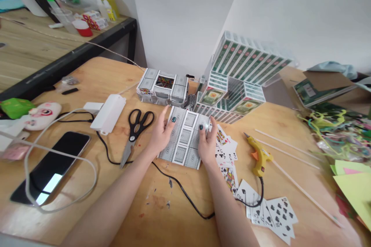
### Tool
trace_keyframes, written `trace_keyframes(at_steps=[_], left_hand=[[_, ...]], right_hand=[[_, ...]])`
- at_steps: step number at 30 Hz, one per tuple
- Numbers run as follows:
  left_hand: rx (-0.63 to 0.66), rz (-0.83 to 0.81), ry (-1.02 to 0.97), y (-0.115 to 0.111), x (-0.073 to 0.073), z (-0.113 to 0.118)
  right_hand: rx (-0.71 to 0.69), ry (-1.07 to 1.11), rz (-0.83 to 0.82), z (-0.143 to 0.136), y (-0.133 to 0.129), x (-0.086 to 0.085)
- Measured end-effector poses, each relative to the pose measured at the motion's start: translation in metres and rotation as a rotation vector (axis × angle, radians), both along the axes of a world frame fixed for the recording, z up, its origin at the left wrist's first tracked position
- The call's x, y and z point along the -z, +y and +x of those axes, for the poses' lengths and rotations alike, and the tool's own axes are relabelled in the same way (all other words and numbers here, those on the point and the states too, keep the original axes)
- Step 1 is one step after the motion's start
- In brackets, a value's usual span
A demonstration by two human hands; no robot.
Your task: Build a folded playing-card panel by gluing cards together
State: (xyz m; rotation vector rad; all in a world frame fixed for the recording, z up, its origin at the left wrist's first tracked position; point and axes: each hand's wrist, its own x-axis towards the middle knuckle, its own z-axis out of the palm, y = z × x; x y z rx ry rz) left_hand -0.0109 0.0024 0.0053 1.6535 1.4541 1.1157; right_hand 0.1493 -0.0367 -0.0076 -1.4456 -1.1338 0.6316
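Note:
Between my two hands lies a panel of joined playing cards (185,137), backs up, with white-edged frames down its middle. My left hand (160,133) grips its left edge, thumb on top. On the right edge my right hand (208,141) does the same, thumb on the card surface and fingers around the side. Just beyond the panel stands a box built from playing cards (162,87), with a window-like opening on top. Loose face-up cards (227,150) lie right of my right hand. Black-handled scissors (135,133) rest left of my left hand.
Card packs (246,61) are stacked at the back right. A yellow glue gun (259,156), glue sticks (304,191) and fanned spade cards (271,212) lie on the right. A phone (53,168), a white power strip (109,112) and cables occupy the left. A black cord passes beneath my forearms.

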Motion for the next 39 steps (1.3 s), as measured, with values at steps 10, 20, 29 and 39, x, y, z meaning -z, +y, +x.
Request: trace_keyframes(at_steps=[10,20,29,39], left_hand=[[-0.002,-0.012,0.068,0.0015,0.0037,0.0005],[0.009,-0.015,0.029,0.0015,0.0079,0.0018],[0.013,-0.005,0.039,0.0012,0.0081,0.0011],[-0.133,-0.024,0.082,0.0032,0.0017,0.0027]], right_hand=[[-0.033,-0.067,-0.038,-0.0012,-0.0004,-0.0003],[-0.048,-0.14,-0.059,0.001,-0.0012,-0.0016],[-0.057,-0.138,-0.057,0.0002,-0.0021,-0.0027],[-0.175,0.134,-0.059,-0.0032,0.0019,-0.0066]])
